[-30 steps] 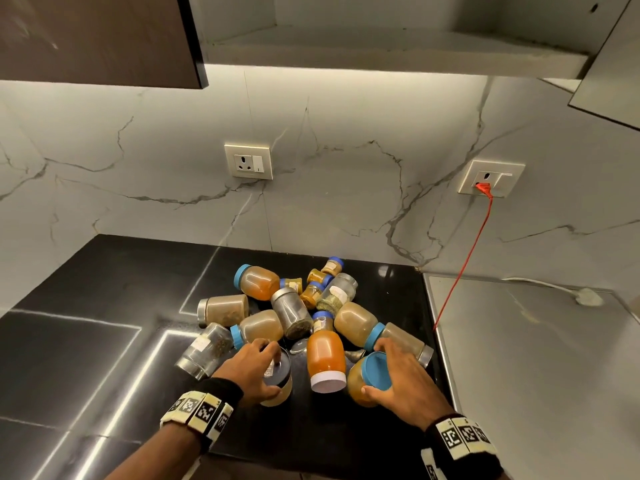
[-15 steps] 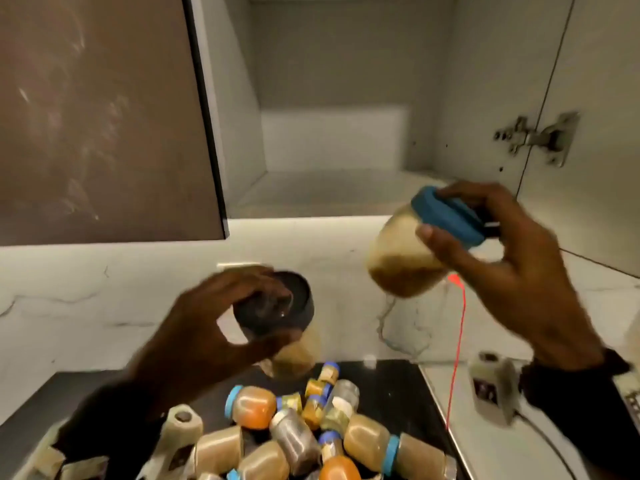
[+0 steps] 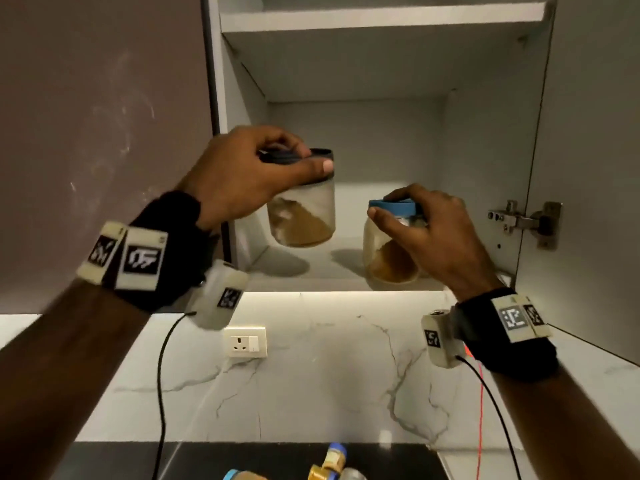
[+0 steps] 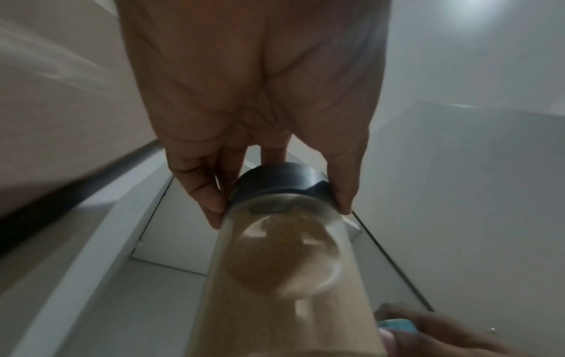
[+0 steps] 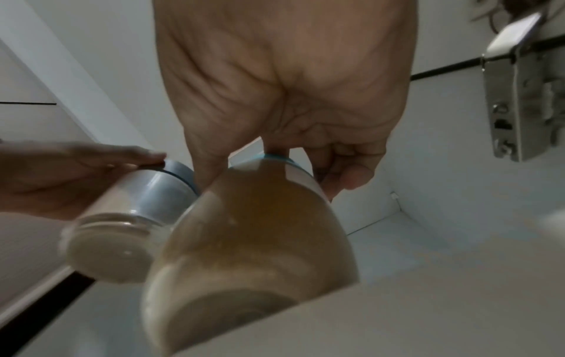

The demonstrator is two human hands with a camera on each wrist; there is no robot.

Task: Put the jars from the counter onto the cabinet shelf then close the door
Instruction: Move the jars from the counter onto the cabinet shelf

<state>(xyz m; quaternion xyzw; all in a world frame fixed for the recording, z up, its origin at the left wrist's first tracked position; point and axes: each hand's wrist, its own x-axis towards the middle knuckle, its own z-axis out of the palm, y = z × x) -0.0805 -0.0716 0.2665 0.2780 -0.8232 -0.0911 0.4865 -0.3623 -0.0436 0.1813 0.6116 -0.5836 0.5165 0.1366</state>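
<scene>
My left hand (image 3: pixel 277 164) grips the black lid of a clear jar (image 3: pixel 303 216) holding brown powder, hanging above the lower cabinet shelf (image 3: pixel 318 268). In the left wrist view the fingers (image 4: pixel 211 205) clamp that black-lidded jar (image 4: pixel 284 253) at its lid. My right hand (image 3: pixel 422 216) grips the blue lid of a rounder jar (image 3: pixel 388 258) of brown powder, whose base sits at or just above the shelf near its front edge. The right wrist view shows this blue-lidded jar (image 5: pixel 253 236) under my palm, with the other jar (image 5: pixel 122 232) to its left.
The cabinet door (image 3: pixel 588 168) stands open on the right, its hinge (image 3: pixel 526 220) close to my right hand. A closed brown door (image 3: pixel 104 133) flanks the left. Several jars (image 3: pixel 332 465) remain on the black counter below. A socket (image 3: pixel 245 341) is on the marble wall.
Both hands have lifted their jars from the counter pile up into the cabinet; the right jar has come down to the shelf, the left jar hangs above it.
</scene>
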